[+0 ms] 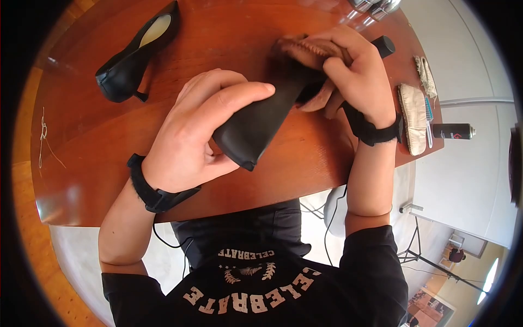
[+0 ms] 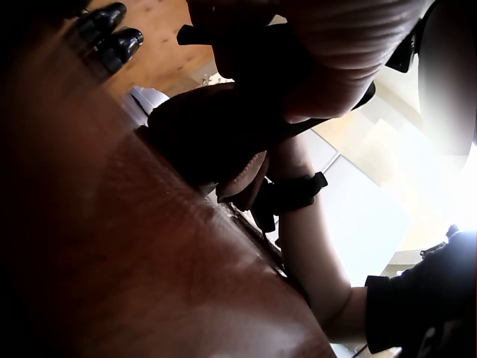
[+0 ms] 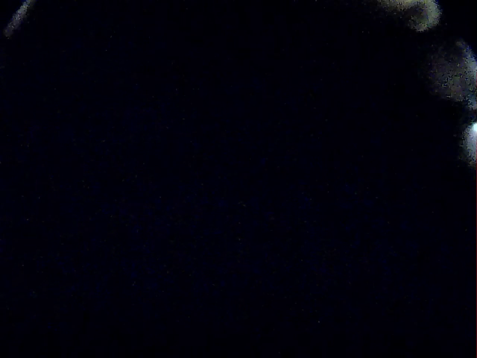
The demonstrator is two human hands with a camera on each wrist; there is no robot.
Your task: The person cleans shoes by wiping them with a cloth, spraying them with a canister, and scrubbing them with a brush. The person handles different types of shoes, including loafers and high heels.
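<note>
In the head view my left hand grips a black high-heeled shoe by its heel end, thumb underneath and fingers over the side. The shoe is tilted above the table, its far end under a brown cloth. My right hand holds this cloth bunched against the shoe, fingers curled into it. The left wrist view shows the shoe as a dark shape beneath the left hand. A matching black shoe lies at the table's upper left. The right wrist view is almost wholly black.
On the wooden table, a cream cloth pad, a blue-bristled brush and a black spray can lie at the right edge. A black cylinder shows beyond the right hand. Thin string lies at left.
</note>
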